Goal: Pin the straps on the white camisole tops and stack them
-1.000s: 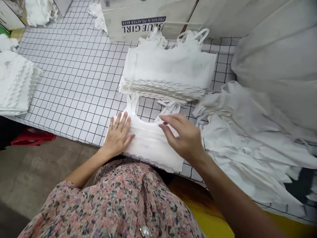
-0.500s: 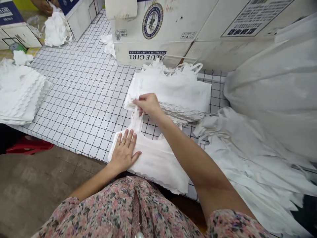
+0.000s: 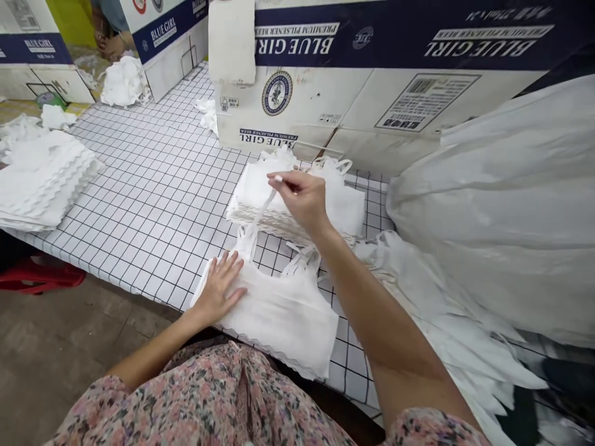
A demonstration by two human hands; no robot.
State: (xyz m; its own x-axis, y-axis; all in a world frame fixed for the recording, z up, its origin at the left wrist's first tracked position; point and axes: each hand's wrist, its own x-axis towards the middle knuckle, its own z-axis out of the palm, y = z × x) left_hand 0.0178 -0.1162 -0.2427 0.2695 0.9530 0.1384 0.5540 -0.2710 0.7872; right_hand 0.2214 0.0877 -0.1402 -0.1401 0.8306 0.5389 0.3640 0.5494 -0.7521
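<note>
As L hand (image 3: 218, 291) pins white cami (image 3: 279, 325), R hand (image 3: 300, 201) pinching strap (image 3: 264, 214)

A flat white fabric camisole (image 3: 279, 328) with a scalloped hem lies spread on the grid-patterned table (image 3: 153, 210), its straps just touching a squared stack of matching white camisoles (image 3: 346, 207). A narrow white strap (image 3: 264, 210) angles upward across the stack's near corner.

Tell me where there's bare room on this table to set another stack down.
The widest bare patch is the grid mat between the left folded stack and the centre stack, below the cardboard box. A narrow strip lies between the flat white garment and the white heap. It is crowded around the right hand, where straps, stack and heap meet.
</note>
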